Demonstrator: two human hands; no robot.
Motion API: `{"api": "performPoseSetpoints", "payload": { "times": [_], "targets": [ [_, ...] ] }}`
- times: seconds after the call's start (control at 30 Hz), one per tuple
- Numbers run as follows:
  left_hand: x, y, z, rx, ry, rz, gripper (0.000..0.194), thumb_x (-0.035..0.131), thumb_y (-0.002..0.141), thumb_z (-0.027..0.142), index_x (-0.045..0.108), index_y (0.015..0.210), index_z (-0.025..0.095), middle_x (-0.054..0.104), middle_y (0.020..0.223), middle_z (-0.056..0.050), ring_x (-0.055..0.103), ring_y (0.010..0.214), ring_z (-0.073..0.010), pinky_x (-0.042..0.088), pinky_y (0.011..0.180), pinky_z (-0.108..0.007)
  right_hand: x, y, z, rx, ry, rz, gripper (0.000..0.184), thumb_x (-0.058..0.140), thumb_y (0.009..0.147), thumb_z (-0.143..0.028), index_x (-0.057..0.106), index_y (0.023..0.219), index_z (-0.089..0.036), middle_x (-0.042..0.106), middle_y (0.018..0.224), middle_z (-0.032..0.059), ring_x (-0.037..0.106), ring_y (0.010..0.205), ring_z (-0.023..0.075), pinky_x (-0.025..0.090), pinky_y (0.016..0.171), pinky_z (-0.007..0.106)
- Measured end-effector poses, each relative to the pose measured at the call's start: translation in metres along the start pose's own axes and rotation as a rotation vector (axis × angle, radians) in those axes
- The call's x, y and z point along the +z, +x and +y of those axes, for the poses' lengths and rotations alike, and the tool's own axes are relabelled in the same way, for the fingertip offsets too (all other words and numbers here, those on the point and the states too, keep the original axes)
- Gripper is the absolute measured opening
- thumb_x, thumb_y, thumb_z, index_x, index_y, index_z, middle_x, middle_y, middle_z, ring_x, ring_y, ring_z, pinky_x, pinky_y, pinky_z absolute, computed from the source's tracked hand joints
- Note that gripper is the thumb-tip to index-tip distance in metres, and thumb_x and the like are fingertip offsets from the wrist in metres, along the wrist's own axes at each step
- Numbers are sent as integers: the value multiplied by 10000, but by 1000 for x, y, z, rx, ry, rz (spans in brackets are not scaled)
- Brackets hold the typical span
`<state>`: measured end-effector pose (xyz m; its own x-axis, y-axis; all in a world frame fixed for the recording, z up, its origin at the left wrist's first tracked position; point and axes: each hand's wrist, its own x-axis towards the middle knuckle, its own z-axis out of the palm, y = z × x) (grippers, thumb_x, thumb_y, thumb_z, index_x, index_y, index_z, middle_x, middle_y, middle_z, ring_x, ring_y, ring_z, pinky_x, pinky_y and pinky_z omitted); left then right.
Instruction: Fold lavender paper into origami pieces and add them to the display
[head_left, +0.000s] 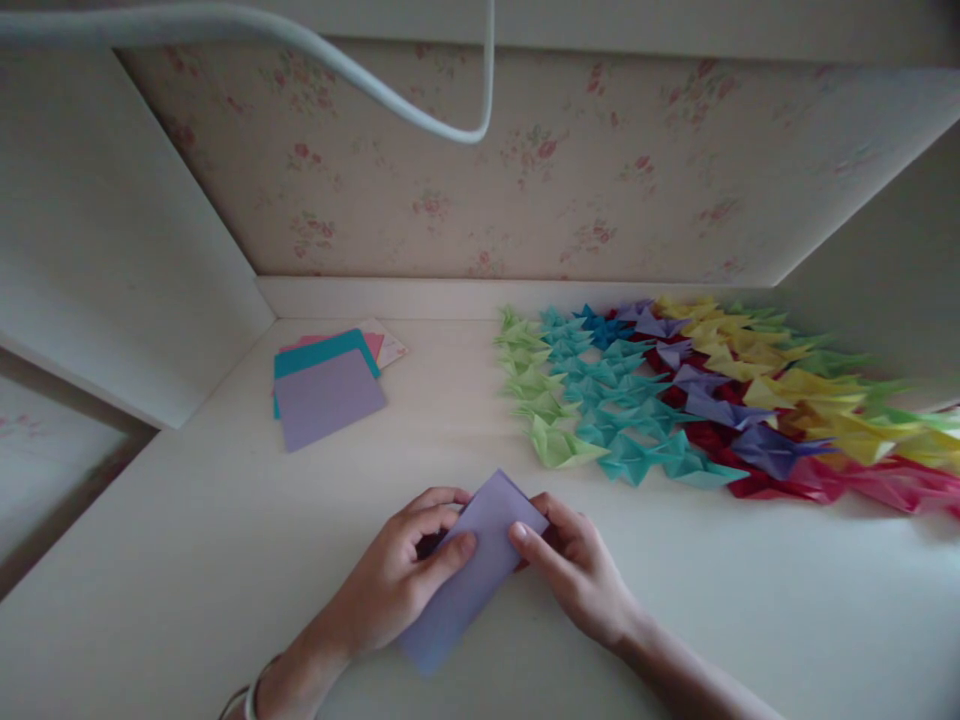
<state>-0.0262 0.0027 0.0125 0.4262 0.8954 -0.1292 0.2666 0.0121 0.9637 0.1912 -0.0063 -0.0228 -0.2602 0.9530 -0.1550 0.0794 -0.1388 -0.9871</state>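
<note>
Paper rectangle (484, 570), lavender, in both hands (390, 590) (589, 585)

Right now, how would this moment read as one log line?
left hand: holds purple paper | right hand: holds it near right corner | sheets: flat, back left | folded shapes: rows, back right

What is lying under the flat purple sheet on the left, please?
A teal sheet sticks out from under the purple sheet, with pink paper and a pale card showing past it. Their covered parts, and anything lying wholly beneath, cannot be seen.
</note>
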Motion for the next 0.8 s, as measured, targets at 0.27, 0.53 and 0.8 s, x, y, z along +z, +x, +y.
{"api": "performPoseSetpoints", "payload": {
  "times": [0.27, 0.53, 0.8],
  "targets": [
    [8, -4, -2, -87, 75, 62, 343, 550, 953, 432, 641, 1211, 225, 713, 1053, -56, 651, 884, -198, 504, 728, -244, 2, 1, 2, -29, 162, 79, 335, 627, 906, -490, 575, 813, -172, 569, 696, -8, 525, 656, 136, 433, 616, 251],
    [6, -2, 2, -10, 178, 72, 289, 498, 987, 401, 673, 874, 201, 689, 850, -9, 628, 800, -155, 462, 721, -215, 1, 2, -7, -33, 202, 24, 353, 678, 863, -489, 609, 762, -158, 569, 728, 4, 513, 666, 127, 408, 604, 232],
    [11, -6, -10, -14, 222, 133, 242, 483, 990, 411, 631, 1036, 225, 734, 918, -20, 677, 805, -151, 503, 725, -215, 3, 1, -1, -24, 172, 100, 333, 669, 872, -485, 563, 807, -176, 495, 668, -31, 444, 617, 111, 347, 564, 228]
  ]
}}
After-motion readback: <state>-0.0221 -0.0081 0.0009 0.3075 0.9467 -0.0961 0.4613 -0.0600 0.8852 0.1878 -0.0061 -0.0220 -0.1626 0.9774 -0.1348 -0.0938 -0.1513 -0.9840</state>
